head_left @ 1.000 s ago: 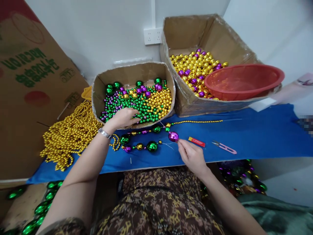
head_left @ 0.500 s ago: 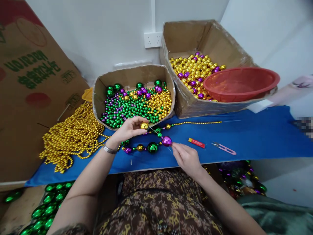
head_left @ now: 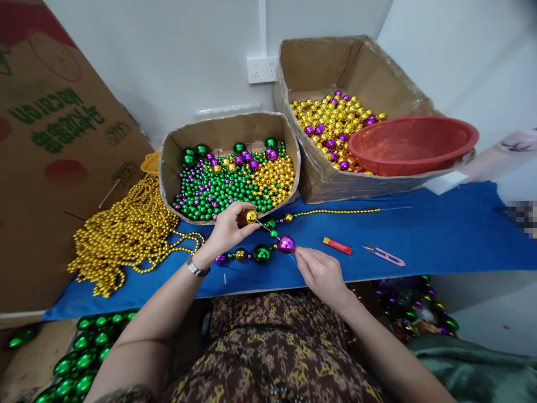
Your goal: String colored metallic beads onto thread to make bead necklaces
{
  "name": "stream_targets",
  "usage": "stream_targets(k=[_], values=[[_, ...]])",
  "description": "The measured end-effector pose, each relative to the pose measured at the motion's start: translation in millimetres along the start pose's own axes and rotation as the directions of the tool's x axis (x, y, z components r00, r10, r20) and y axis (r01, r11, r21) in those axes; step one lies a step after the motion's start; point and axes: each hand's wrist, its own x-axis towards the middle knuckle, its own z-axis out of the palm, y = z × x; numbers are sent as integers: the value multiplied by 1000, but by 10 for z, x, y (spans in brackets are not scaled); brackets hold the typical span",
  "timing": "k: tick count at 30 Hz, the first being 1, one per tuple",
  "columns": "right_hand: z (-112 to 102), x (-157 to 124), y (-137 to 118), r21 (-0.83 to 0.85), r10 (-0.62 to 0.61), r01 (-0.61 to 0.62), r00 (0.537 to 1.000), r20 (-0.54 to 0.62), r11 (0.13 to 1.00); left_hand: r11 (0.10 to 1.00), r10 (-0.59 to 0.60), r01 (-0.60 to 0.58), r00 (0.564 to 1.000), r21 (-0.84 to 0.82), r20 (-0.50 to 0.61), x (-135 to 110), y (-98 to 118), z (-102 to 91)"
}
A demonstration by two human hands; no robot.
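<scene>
Pinched in the fingers of my left hand (head_left: 231, 228) is a shiny gold bead (head_left: 251, 216). A thin needle-like piece runs from that bead down to a small green bead (head_left: 274, 234). Beside it sits a large purple bead (head_left: 287, 244), which my right hand (head_left: 321, 271) grips at its right side, with a bit of pale thread below the fingertips. A large green bead (head_left: 262, 253) and a smaller gold bead (head_left: 240, 254) belong to the beaded strand lying on the blue cloth (head_left: 419, 229). My left hand covers part of this strand.
Behind my hands stands a cardboard box (head_left: 230, 123) of mixed small beads. A bigger box (head_left: 319, 184) holds gold and purple beads and a red basin (head_left: 413, 146). Gold bead chains (head_left: 126, 235) lie left. A red-yellow lighter (head_left: 337, 245) and pink thread snips (head_left: 384, 254) lie right.
My left hand has shifted slightly to the right with the gold bead, closer to the small green bead. My right hand and the purple bead have hardly moved.
</scene>
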Motion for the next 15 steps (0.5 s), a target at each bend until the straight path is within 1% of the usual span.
stream_targets(k=[3,7,12,15], values=[[8,-3,-1,-11,-4,4,1000,-8,1000,982,128,-126,992,141,-2,-2,47,-5],[10,-6,4,-37,-8,8,1000,-10,999,947,224,-219,975,236,7,-9,74,-12],[-20,-8,10,-76,-22,22,1000,-3,997,888,298,-276,955,369,-2,-22,88,-37],[-37,-8,10,-80,-24,25,1000,5,996,889,295,-277,956,364,8,-22,95,-50]])
